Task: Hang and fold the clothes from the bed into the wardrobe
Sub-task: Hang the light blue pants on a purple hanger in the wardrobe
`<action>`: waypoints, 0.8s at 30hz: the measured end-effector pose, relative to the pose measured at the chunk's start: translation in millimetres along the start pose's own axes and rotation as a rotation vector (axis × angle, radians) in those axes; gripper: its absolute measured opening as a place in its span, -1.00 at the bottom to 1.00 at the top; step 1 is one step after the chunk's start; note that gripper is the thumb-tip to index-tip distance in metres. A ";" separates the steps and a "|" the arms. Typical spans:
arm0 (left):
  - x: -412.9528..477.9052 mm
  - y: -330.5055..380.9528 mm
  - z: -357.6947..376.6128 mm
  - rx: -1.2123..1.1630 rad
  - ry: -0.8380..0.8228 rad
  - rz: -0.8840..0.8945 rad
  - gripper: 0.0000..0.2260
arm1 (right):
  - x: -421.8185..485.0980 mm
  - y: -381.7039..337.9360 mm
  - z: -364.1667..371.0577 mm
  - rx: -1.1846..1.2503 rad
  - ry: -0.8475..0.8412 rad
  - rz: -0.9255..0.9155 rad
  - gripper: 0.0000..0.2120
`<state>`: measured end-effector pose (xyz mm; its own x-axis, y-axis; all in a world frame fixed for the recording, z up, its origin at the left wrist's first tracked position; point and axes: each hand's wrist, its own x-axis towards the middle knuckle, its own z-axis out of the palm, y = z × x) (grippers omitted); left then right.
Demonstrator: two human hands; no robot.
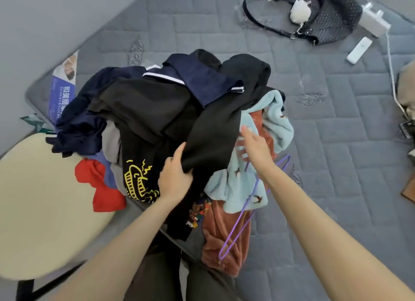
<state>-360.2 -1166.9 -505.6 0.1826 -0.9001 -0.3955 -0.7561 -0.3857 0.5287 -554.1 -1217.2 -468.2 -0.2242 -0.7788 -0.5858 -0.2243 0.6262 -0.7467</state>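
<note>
Purple hanger (241,212), diagonal (near-left to far-right)

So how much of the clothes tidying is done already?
Hardly any, it seems. Done: nothing I can see, and the wardrobe is out of view. In hand: the left hand grips a black garment on top, and the right hand reaches out above a purple hanger; I can't tell if it holds it. Left: the whole pile of clothes heaped on the bed.
</note>
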 end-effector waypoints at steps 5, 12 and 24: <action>17.1 -4.3 -2.2 -0.211 0.085 -0.164 -0.52 | 15.7 27.2 -41.7 -0.583 0.155 0.138 -0.55; 18.5 5.7 4.5 -0.369 0.077 -0.277 -0.49 | 11.1 35.1 -17.4 -0.727 -0.107 -0.123 -0.59; -18.9 24.6 -57.5 -0.356 0.071 0.179 -0.15 | -65.1 -91.9 -24.6 -0.065 -0.206 -0.576 -0.87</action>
<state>-346.1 -1171.0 -441.9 0.1202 -0.9664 -0.2272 -0.5173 -0.2563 0.8165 -542.2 -1223.1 -353.7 0.1365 -0.9795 -0.1480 -0.3137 0.0989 -0.9444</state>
